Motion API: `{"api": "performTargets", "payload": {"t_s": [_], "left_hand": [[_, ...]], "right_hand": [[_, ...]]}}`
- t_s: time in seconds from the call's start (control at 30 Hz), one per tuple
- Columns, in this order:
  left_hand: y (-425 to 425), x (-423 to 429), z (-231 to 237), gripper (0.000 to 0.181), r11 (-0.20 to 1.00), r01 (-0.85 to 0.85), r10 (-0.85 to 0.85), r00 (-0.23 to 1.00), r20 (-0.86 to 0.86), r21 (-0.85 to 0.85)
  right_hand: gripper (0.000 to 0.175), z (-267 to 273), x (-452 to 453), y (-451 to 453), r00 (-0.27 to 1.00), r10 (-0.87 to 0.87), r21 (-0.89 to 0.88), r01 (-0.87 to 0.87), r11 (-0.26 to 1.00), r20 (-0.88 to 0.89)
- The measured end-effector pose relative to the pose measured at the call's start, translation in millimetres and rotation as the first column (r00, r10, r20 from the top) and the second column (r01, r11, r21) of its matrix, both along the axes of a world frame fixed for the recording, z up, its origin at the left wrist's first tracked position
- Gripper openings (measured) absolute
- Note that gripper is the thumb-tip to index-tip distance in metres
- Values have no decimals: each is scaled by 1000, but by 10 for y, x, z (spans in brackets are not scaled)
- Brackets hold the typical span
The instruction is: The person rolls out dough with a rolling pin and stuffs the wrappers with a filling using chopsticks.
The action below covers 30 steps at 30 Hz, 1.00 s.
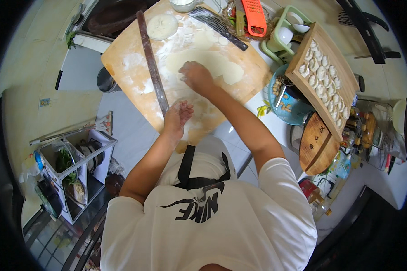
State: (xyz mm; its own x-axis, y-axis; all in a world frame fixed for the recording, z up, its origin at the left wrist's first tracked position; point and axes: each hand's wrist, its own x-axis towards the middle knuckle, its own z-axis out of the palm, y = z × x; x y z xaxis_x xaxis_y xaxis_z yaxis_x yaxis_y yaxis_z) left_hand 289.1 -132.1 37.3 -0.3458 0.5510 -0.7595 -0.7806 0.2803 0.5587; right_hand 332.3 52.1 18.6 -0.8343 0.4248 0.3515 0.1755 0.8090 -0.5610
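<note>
On a floured wooden board (129, 71) lies a thin rolled sheet of dough (220, 62) with a scalloped edge. My right hand (197, 77) is over the sheet's left part, its fingers curled down; what is under them is hidden. Nearer my body, my left hand (179, 115) is turned palm up with loosely bent fingers and nothing visible in it. Beside it is the lower end of a long dark wooden rolling pin (152, 64), which lies along the board. A round lump of dough (162, 27) sits right of the pin's far end.
A black-handled knife (235, 40) lies at the board's far right. Behind it are an orange grater (254, 17) and a green dish rack (280, 40). A wooden tray (305, 89) of dumplings overlaps a blue basin (288, 113) and a round wooden lid (313, 145). A white shelf unit (84, 179) stands left.
</note>
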Motion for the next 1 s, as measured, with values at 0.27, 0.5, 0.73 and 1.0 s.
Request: {"api": "performTargets", "payload": {"t_s": [0.27, 0.5, 0.73, 1.0], "left_hand": [[-240, -90, 130, 28, 991, -134, 135, 991, 2, -26], [-263, -236, -12, 33, 977, -211, 208, 973, 101, 17], [-84, -232, 94, 44, 975, -220, 216, 964, 156, 11], [-182, -132, 92, 45, 1000, -22, 23, 980, 197, -8]], "right_hand": [[11, -427, -555, -59, 989, -62, 345, 12, 939, 135], [14, -82, -243, -111, 974, -195, -506, 111, 855, -115], [11, 85, 303, -388, 953, -302, -996, 34, 87, 6], [11, 147, 671, -1163, 931, -347, -649, 194, 736, -115]]}}
